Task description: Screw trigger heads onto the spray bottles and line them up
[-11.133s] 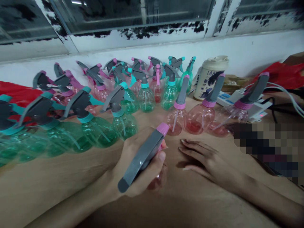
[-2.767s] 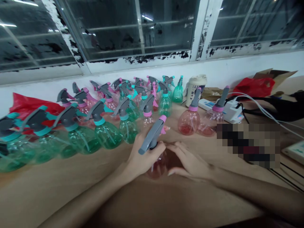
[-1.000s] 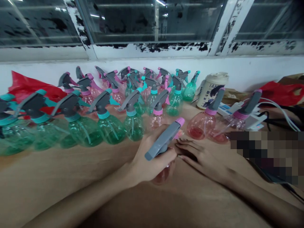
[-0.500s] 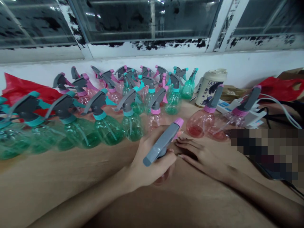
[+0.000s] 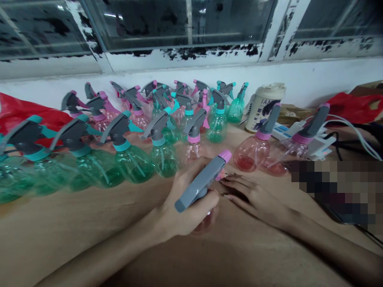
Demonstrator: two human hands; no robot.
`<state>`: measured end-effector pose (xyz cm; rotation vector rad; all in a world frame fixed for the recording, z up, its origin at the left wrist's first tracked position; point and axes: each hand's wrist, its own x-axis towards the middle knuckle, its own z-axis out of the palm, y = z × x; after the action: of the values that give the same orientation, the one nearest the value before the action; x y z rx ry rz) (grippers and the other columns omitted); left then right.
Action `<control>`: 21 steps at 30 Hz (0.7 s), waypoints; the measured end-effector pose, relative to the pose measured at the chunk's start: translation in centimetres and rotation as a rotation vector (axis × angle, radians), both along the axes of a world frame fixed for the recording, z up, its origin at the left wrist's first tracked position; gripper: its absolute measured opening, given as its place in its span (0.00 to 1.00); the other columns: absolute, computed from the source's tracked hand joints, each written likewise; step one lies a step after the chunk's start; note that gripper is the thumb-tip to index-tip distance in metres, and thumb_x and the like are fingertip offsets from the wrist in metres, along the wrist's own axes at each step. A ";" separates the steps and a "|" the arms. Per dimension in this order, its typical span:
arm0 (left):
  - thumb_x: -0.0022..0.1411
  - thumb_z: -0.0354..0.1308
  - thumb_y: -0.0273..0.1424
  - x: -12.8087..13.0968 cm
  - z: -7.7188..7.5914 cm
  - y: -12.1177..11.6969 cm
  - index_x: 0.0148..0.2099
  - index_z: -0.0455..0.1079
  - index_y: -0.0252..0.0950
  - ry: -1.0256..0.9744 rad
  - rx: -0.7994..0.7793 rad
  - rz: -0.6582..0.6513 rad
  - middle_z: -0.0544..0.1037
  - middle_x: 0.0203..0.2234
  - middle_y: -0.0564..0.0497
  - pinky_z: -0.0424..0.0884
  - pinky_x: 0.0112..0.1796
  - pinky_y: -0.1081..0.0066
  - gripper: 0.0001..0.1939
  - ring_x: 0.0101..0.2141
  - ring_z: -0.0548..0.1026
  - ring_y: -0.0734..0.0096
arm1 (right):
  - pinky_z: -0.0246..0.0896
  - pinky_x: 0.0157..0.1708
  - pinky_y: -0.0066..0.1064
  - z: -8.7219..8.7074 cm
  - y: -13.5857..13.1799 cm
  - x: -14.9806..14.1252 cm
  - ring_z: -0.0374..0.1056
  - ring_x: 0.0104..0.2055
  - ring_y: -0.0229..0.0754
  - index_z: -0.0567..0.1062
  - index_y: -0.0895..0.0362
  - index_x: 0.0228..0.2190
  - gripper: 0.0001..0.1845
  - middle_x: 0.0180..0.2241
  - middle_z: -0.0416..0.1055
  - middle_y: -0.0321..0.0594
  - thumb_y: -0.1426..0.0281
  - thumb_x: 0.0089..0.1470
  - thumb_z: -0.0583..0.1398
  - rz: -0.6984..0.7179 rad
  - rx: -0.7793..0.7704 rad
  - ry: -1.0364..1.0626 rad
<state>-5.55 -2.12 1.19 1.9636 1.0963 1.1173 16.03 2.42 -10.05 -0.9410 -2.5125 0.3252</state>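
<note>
My left hand is wrapped round the neck of a pink spray bottle with a grey head and pink nozzle, which stands on the table in front of me. Most of its body is hidden behind the fingers. My right hand lies low over the table just right of the bottle. Its fingers are stretched out, the tips close to the bottle's pink trigger; whether they touch it I cannot tell. Beyond my left hand stands another pink spray bottle, beside a green spray bottle.
Several green bottles line the left, with more pink and green ones behind. Two pink bottles stand right, near a paper cup and a white power strip with cables. Red plastic bags lie at both sides; windows stand behind.
The head of the held bottle has shifted slightly left and its grey back end dips a little lower. My right hand has hardly moved. The view has turned slightly.
</note>
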 end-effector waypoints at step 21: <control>0.48 0.51 0.24 0.1 -0.2 0.0 0.32 0.63 0.40 0.045 0.054 0.077 0.66 0.21 0.55 0.62 0.23 0.72 0.08 0.27 0.67 0.68 | 0.54 0.56 0.46 0.1 -0.3 -0.1 0.54 0.59 0.47 0.56 0.56 0.57 0.28 0.57 0.60 0.47 0.63 0.58 0.53 -0.034 -0.007 0.011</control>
<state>-5.42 -2.09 1.03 2.0118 1.1863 1.1597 15.94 2.10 -9.94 -0.9815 -2.4843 0.3277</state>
